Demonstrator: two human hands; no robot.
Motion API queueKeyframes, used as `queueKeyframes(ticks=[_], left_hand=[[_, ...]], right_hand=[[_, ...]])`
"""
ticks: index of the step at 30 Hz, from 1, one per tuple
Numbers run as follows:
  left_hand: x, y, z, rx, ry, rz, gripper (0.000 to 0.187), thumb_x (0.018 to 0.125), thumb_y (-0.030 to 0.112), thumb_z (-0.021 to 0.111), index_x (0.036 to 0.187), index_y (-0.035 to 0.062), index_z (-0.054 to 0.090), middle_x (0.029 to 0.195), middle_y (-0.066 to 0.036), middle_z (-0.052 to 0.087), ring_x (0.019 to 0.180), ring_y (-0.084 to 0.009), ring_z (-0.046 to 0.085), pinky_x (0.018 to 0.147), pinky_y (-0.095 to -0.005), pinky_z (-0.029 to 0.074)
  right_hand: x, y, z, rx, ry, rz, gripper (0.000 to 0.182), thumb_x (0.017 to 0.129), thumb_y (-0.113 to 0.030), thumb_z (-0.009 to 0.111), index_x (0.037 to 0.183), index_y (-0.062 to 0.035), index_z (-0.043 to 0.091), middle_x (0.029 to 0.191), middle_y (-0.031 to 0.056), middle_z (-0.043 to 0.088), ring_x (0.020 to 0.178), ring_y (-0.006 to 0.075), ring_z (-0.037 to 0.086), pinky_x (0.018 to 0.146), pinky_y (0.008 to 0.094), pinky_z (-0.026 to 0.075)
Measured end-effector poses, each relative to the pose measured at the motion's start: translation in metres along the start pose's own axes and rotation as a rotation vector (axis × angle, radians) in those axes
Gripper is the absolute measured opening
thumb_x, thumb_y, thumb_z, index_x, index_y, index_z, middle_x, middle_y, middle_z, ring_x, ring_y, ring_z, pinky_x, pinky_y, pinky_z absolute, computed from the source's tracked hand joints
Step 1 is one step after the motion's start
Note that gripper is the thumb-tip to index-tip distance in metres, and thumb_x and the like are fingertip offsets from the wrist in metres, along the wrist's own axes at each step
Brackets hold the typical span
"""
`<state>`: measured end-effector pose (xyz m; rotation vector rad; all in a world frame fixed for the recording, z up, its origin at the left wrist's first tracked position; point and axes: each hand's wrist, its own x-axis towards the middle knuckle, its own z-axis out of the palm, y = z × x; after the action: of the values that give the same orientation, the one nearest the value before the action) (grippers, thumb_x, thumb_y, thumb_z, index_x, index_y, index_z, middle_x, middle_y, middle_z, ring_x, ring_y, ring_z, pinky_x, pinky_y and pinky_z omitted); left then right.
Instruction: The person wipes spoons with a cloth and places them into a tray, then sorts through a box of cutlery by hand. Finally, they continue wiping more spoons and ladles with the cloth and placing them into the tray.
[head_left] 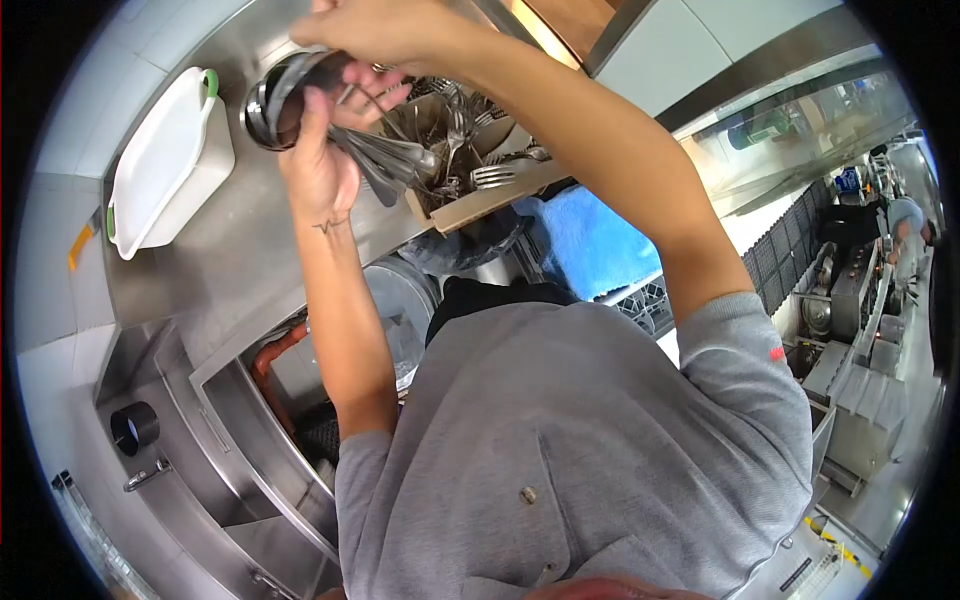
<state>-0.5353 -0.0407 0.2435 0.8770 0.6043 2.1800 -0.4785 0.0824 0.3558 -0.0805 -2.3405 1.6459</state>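
Note:
My left hand (322,165) is closed around a bunch of metal spoons (380,158). Their shiny, dark-looking bowls are stacked together at the left, and the handles point right toward a cardboard box (500,198). Just above the bunch, my right hand (375,32) reaches across at the top edge of the view. Its fingers are partly cut off and blurred, so whether they grip anything cannot be made out. Inside the box lie many loose forks (492,177) and other cutlery in a jumble, partly covered by my right forearm.
On the steel counter (250,215) at left stands a white tub (175,165) with green handles. A steel sink (190,440) lies lower left. Blue cloth (595,240) rests over a rack below the box. At far right another person (908,220) stands among kitchen equipment.

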Motion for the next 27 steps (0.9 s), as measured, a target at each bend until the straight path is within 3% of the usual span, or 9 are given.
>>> queueKeyframes(ticks=[4, 5, 7, 9, 12, 18, 20, 24, 27], left_hand=[[-0.002, 0.01, -0.01, 0.052, 0.061, 0.026, 0.034, 0.092, 0.026, 0.047, 0.109, -0.0039, 0.049, 0.091, -0.014, 0.058, 0.079, -0.0197, 0.054, 0.069, -0.034, 0.045], [-0.003, 0.011, -0.01, 0.02, 0.049, 0.033, 0.037, 0.092, 0.028, 0.046, 0.109, -0.004, 0.049, 0.092, -0.016, 0.059, 0.075, -0.0182, 0.053, 0.063, -0.0301, 0.041], [-0.007, 0.012, -0.012, -0.072, -0.04, 0.015, 0.038, 0.093, 0.029, 0.044, 0.11, -0.0038, 0.049, 0.093, -0.018, 0.059, 0.075, -0.0196, 0.054, 0.065, -0.0316, 0.043], [-0.009, 0.012, -0.015, -0.247, -0.194, -0.031, 0.042, 0.094, 0.033, 0.04, 0.115, -0.0028, 0.047, 0.097, -0.021, 0.059, 0.079, -0.0247, 0.06, 0.07, -0.0363, 0.048], [-0.01, 0.009, -0.013, -0.294, -0.138, -0.07, 0.043, 0.094, 0.033, 0.039, 0.117, -0.0031, 0.045, 0.096, -0.021, 0.06, 0.083, -0.0279, 0.061, 0.072, -0.0385, 0.05], [-0.012, -0.002, -0.013, -0.529, -0.112, -0.097, 0.046, 0.093, 0.034, 0.04, 0.119, -0.0043, 0.043, 0.095, -0.023, 0.061, 0.079, -0.0311, 0.063, 0.07, -0.0403, 0.053], [-0.013, -0.005, -0.016, -0.567, -0.146, -0.116, 0.055, 0.092, 0.038, 0.039, 0.128, -0.0028, 0.034, 0.109, -0.03, 0.055, 0.093, -0.0382, 0.06, 0.081, -0.05, 0.049], [-0.007, -0.006, -0.006, -0.504, -0.195, -0.137, 0.063, 0.091, 0.044, 0.037, 0.132, -0.0025, 0.029, 0.128, -0.033, 0.037, 0.117, -0.043, 0.042, 0.091, -0.0557, 0.04], [-0.007, -0.005, 0.004, -0.333, -0.138, -0.138, 0.066, 0.09, 0.048, 0.037, 0.132, -0.0027, 0.027, 0.133, -0.032, 0.03, 0.124, -0.0432, 0.033, 0.093, -0.0576, 0.037]], right_hand=[[0.005, 0.002, 0.0, -0.003, -0.148, -0.05, 0.021, 0.083, -0.018, 0.055, 0.085, 0.0032, 0.056, 0.067, 0.0072, 0.057, 0.055, 0.0133, 0.053, 0.051, 0.0251, 0.046], [0.012, 0.017, 0.004, 0.202, -0.239, -0.139, 0.017, 0.083, -0.014, 0.055, 0.087, 0.0022, 0.055, 0.069, 0.0082, 0.057, 0.059, 0.0147, 0.054, 0.056, 0.026, 0.047], [0.02, 0.028, 0.002, 0.411, -0.327, -0.226, 0.013, 0.083, -0.009, 0.054, 0.09, 0.0012, 0.055, 0.072, 0.0092, 0.057, 0.064, 0.0161, 0.056, 0.06, 0.0269, 0.048], [0.021, 0.025, -0.004, 0.14, -0.503, -0.56, 0.008, 0.081, 0.002, 0.051, 0.086, 0.0001, 0.055, 0.077, 0.0101, 0.058, 0.071, 0.0181, 0.057, 0.068, 0.0286, 0.049], [0.017, 0.013, -0.006, -0.122, -0.503, -0.389, 0.013, 0.079, 0.005, 0.051, 0.087, -0.0022, 0.058, 0.081, 0.0097, 0.059, 0.071, 0.0178, 0.058, 0.068, 0.0287, 0.05], [0.019, 0.01, -0.02, -0.132, -0.618, -0.29, 0.007, 0.079, 0.001, 0.054, 0.084, -0.0008, 0.059, 0.081, 0.0093, 0.059, 0.069, 0.0155, 0.058, 0.066, 0.0273, 0.051], [0.02, 0.018, -0.022, -0.057, -0.625, -0.436, 0.005, 0.08, -0.004, 0.056, 0.082, -0.001, 0.06, 0.076, 0.0073, 0.059, 0.066, 0.0145, 0.057, 0.064, 0.0258, 0.05], [0.031, 0.022, -0.028, -0.217, -0.634, -0.346, 0.009, 0.083, -0.01, 0.057, 0.077, -0.0028, 0.059, 0.065, 0.0029, 0.057, 0.063, 0.0126, 0.056, 0.058, 0.0247, 0.046], [0.029, 0.022, -0.03, -0.33, -0.39, -0.194, 0.013, 0.083, -0.012, 0.053, 0.076, -0.0013, 0.058, 0.067, 0.0065, 0.058, 0.063, 0.0141, 0.056, 0.057, 0.0277, 0.046]])
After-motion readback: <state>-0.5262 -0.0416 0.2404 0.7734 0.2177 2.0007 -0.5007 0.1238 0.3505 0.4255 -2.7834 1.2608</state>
